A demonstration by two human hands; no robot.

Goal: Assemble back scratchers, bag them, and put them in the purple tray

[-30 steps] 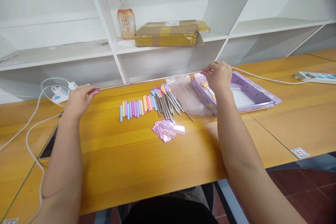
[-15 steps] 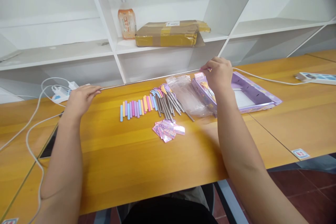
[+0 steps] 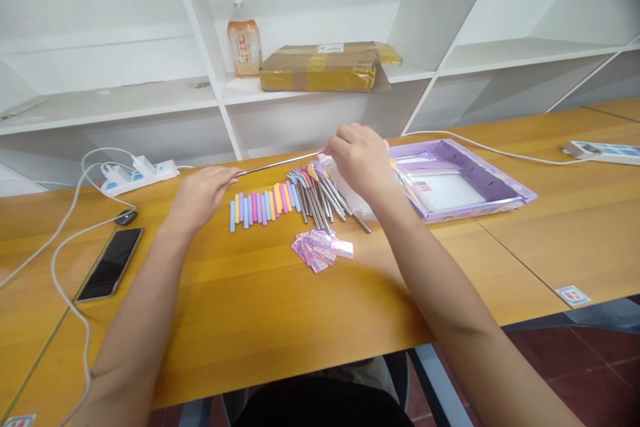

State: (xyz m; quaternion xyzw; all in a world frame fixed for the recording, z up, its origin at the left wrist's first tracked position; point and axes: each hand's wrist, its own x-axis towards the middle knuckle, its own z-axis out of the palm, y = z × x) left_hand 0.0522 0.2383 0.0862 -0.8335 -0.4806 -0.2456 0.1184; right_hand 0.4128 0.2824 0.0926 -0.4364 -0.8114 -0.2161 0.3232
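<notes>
A thin metal rod stretches between my two hands above the back of the table. My left hand pinches its left end, and my right hand is closed on its right end. Below the rod lies a row of pastel sticks in blue, yellow, pink and purple. Beside them is a pile of metal rods with small coloured hand-shaped tips. Pink cards are fanned out in front of the pile. Clear plastic bags lie partly under my right hand.
A purple tray stands at the right. At the left are a phone, white cables and a power strip. The shelf behind holds a bottle and a taped cardboard box. Another power strip lies far right.
My hands have come closer together, the left moving right and the right moving left, and the rod between them is shorter. The phone and left power strip are now uncovered.
</notes>
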